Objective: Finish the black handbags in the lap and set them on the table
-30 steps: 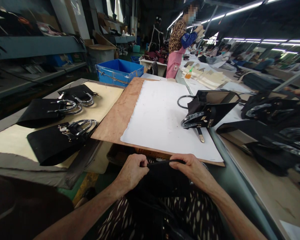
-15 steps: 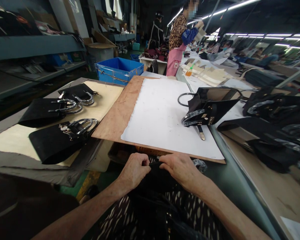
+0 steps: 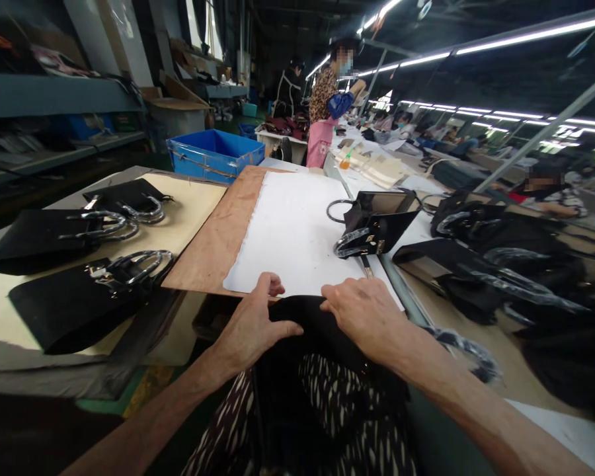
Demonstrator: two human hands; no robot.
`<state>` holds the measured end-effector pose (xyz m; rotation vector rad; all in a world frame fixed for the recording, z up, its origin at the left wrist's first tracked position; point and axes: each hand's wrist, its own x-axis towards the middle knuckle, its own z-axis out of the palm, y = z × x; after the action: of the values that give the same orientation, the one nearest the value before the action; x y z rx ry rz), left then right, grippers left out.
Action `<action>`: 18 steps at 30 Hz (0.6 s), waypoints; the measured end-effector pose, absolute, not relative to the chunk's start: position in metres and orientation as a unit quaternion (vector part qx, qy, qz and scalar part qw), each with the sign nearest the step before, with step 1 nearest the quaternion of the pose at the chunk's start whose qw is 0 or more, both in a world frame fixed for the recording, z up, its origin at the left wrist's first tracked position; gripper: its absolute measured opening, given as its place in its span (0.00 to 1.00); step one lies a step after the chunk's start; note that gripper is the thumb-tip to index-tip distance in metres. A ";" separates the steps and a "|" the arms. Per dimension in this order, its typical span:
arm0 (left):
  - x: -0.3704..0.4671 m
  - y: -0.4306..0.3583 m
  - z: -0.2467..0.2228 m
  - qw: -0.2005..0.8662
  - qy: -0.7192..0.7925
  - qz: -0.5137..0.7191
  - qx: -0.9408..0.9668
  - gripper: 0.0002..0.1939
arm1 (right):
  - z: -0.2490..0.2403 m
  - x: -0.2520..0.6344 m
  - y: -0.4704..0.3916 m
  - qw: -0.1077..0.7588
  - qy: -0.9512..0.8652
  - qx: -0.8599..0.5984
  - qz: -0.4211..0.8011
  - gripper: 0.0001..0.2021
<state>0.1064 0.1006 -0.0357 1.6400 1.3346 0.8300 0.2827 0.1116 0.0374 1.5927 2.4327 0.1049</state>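
Note:
A black handbag (image 3: pixel 302 315) is on my lap, its upper edge raised in front of me and its lower part dark and hard to make out. My right hand (image 3: pixel 364 317) is closed over the right side of that edge, fingers bent around it. On the left side, my left hand (image 3: pixel 252 324) has its thumb and fingers apart, the thumb lying along the black material. A plastic-wrapped handle (image 3: pixel 469 354) shows beyond my right forearm. Just ahead, another black handbag (image 3: pixel 389 221) stands open on white paper (image 3: pixel 292 231), its handles wrapped in clear plastic.
Several black handbags (image 3: pixel 79 307) lie on the left table. More bags (image 3: pixel 446 271) crowd the brown surface at right. A brown board (image 3: pixel 203 248) lies under the white paper. Behind it stands a blue bin (image 3: pixel 218 155). A co-worker in a pink apron (image 3: pixel 318 142) stands farther back.
The bag's edge has come up higher between my hands. My left hand has loosened from its pinch, and its thumb and fingers have spread. The view has shifted right.

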 end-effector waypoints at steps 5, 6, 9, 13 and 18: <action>0.097 0.117 -0.047 0.441 0.539 0.204 0.688 0.31 | 0.046 0.282 0.120 0.122 0.821 0.557 0.006 0.12; 0.094 0.123 -0.050 0.459 0.513 0.188 0.701 0.24 | 0.045 0.283 0.121 0.114 0.823 0.556 -0.003 0.12; 0.082 0.144 -0.055 0.509 0.428 0.157 0.730 0.15 | 0.038 0.284 0.119 0.085 0.828 0.553 -0.033 0.12; 0.067 0.168 -0.059 0.535 0.398 0.079 0.741 0.13 | 0.021 0.279 0.113 0.031 0.824 0.561 -0.074 0.12; 0.059 0.164 -0.068 0.559 0.409 0.008 0.721 0.15 | -0.010 0.282 0.106 -0.010 0.792 0.566 -0.228 0.12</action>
<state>0.0587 0.1642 -0.0684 1.7013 0.9634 0.0183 0.2815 0.1061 -0.0100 1.7897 2.5036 -0.7223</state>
